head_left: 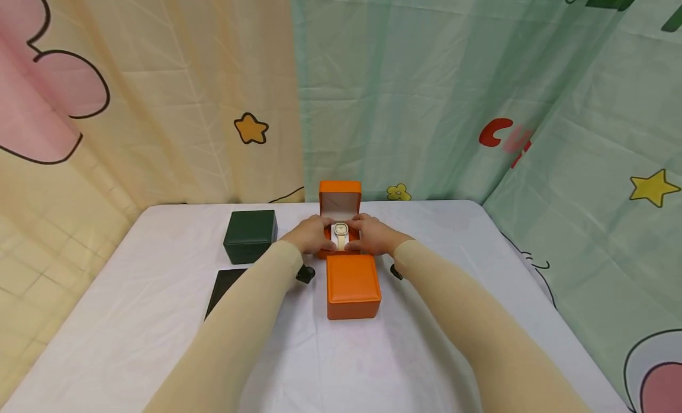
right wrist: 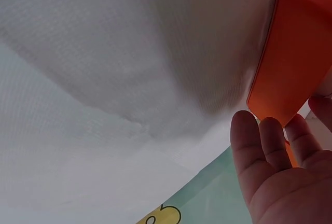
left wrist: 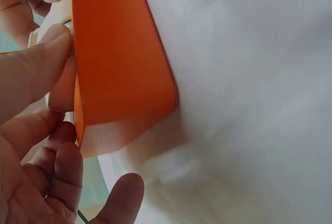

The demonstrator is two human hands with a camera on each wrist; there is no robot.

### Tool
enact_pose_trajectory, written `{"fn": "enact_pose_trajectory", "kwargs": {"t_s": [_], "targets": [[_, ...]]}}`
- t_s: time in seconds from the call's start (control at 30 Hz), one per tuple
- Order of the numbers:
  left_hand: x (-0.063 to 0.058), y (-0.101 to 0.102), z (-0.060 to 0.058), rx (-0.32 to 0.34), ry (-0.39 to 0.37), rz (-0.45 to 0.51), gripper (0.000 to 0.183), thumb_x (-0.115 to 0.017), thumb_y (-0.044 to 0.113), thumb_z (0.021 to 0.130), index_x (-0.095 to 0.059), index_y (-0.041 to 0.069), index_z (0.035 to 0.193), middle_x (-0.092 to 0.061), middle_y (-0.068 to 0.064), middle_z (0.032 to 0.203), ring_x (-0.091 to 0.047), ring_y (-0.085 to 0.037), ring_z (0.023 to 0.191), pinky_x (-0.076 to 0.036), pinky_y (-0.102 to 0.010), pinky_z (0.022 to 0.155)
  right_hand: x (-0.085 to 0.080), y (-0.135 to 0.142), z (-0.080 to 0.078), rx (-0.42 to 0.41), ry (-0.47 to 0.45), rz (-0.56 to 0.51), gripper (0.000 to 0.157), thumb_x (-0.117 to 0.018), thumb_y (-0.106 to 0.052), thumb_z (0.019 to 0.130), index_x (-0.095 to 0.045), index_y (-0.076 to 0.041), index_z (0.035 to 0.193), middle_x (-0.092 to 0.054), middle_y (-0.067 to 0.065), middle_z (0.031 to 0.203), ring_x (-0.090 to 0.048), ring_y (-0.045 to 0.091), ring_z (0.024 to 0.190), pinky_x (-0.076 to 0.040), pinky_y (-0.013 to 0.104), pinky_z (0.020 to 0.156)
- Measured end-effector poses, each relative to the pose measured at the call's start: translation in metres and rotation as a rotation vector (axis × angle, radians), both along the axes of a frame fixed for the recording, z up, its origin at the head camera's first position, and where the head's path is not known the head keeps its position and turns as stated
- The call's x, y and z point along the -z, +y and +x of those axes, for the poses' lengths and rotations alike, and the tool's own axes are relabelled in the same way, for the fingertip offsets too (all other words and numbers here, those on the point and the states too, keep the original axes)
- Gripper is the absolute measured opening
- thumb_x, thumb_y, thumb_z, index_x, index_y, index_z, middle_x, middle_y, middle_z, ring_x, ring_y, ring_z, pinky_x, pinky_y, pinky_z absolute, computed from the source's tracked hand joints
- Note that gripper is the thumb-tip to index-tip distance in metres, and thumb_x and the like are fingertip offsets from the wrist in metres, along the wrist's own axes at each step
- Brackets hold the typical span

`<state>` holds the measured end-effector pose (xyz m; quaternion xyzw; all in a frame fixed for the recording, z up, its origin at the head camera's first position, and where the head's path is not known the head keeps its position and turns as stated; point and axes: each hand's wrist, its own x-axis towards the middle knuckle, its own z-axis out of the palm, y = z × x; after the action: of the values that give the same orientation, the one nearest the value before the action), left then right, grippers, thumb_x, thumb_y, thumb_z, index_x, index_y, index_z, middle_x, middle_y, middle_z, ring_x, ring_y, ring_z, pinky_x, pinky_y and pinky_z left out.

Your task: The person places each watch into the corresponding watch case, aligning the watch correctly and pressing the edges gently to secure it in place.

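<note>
A watch [head_left: 340, 229] with a cream strap and gold-toned case sits on a white cushion in an open orange watch box [head_left: 341, 187], its lid standing up at the back. From the left, my left hand [head_left: 313, 234] holds the watch and cushion at one side; the left wrist view shows its thumb [left wrist: 44, 68] pressed on the front. My right hand [head_left: 375, 234] holds the opposite side with thumb and index finger. Its other fingers extend beside the box wall [right wrist: 290, 53] in the right wrist view. The cushion's underside is hidden.
Just in front stands a closed orange box [head_left: 353, 280]. A dark green box [head_left: 250, 235] is left of my left hand, and a black flat thing [head_left: 225, 286] lies partly behind my left sleeve. A white cloth [head_left: 133, 318] covers the table; printed curtains [head_left: 426, 93] hang behind.
</note>
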<state>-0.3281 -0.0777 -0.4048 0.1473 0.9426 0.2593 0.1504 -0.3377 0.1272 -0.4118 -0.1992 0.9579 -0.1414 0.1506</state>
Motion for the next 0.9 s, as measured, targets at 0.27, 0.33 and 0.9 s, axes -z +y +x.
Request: {"fn": "enact_pose_trajectory", "kwargs": {"t_s": [0.27,0.33,0.9], "targets": [[0.0027,0.0013,-0.0025,-0.001,0.02,-0.048,0.071,-0.081,0.031,0.095,-0.051,0.018,0.158,-0.05,-0.021,0.147,-0.054,-0.032,0.124,-0.046,-0.046,0.116,0.0009,-0.0016,-0.0015,-0.005,0.03,0.022,0.072,-0.073,-0.046,0.098,-0.047,-0.021,0.16,-0.042,0.019,0.154,-0.047,0.039,0.136,-0.044,0.05,0.119],[0.0036,0.0022,-0.0027,-0.001,0.026,-0.065,0.07,-0.081,0.032,0.095,-0.051,0.02,0.157,-0.05,-0.021,0.145,-0.053,-0.031,0.121,-0.047,-0.044,0.114,0.0011,-0.0014,-0.0012,0.015,0.038,0.032,0.071,-0.074,-0.048,0.097,-0.048,-0.026,0.16,-0.043,0.021,0.148,-0.047,0.038,0.132,-0.047,0.048,0.114],[0.0076,0.0059,-0.0025,-0.062,0.012,-0.066,0.071,-0.082,0.034,0.094,-0.053,0.018,0.156,-0.044,-0.023,0.15,-0.058,-0.031,0.12,-0.048,-0.043,0.114,0.0016,0.0007,-0.0053,0.013,-0.088,0.019,0.075,-0.069,-0.045,0.101,-0.036,-0.026,0.165,-0.057,0.016,0.154,-0.055,0.031,0.138,-0.039,0.048,0.124]]}}
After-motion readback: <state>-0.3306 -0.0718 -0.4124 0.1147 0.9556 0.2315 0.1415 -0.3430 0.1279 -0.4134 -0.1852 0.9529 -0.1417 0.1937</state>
